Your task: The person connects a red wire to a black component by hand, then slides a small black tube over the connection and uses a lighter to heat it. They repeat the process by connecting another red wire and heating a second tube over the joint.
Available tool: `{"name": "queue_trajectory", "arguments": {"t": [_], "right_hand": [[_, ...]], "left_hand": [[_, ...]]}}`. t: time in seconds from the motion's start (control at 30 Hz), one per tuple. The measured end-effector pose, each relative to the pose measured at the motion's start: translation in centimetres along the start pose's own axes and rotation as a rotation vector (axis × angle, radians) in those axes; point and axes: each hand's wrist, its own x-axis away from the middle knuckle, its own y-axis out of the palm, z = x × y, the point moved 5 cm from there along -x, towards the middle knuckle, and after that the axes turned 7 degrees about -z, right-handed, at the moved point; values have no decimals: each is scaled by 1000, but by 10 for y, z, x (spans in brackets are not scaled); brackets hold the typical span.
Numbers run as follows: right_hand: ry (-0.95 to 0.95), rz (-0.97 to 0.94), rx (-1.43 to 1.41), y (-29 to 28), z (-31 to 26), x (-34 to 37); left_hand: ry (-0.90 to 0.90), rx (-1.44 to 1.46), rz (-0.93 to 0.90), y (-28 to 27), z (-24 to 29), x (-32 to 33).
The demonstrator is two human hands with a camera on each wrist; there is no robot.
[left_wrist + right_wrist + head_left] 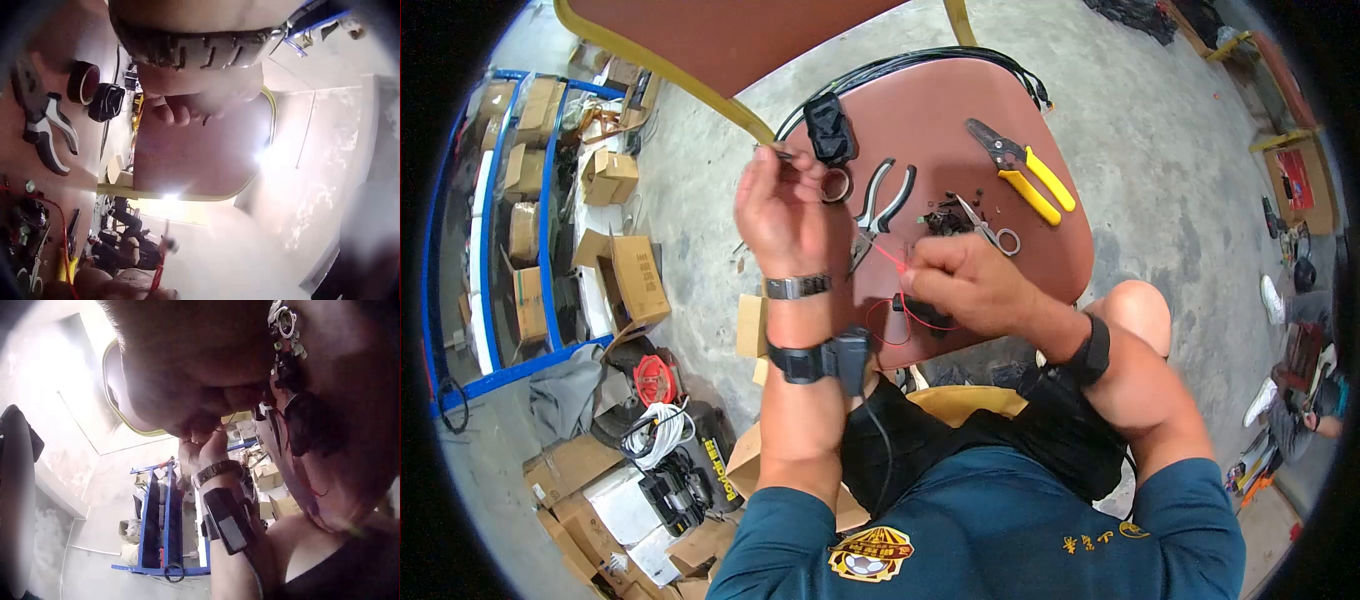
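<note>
Toward the seat's [930, 100] near edge, right hand [965, 285] pinches red wire [890, 257].
Left hand [780, 215] pinches dark sliver [784, 155] at left edge; pliers [868, 226], wire strippers [1010, 163] well apart.

Concrete floor [700, 130] around me; blue rack [149, 519], boxes [640, 280] at my left; brown chair [1045, 265] before me; patchy wall [337, 125], glare [270, 156].

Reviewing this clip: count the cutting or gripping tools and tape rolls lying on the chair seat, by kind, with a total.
Pliers with black-and-white handles: 1
Yellow-handled cutters: 1
Scissors: 1
Roll of tape: 1
Total: 4
</note>
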Motion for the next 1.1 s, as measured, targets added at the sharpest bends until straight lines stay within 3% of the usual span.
{"name": "queue_trajectory", "arguments": {"t": [0.07, 0.2, 0.33, 0.57, 0.7, 0.83, 1.1], "right_hand": [[18, 19, -43, 3, -1, 2], [20, 84, -201, -6, 6, -5], [12, 112, -341, -20, 0, -9], [0, 169, -383, -44, -3, -14], [-52, 184, -408, -49, -3, -13], [-62, 188, -430, -51, -2, -13], [-78, 186, -373, -55, 4, -16]], "left_hand": [[60, -117, 51, 5, 15, 3], [-25, -222, 81, 17, -2, 15], [-24, -231, -126, 32, -10, 16], [-188, -524, -234, 49, -19, 28], [-140, -675, -287, 61, -26, 32], [-373, -574, -342, 70, -34, 40], [-390, -546, -312, 67, -37, 42]]}}
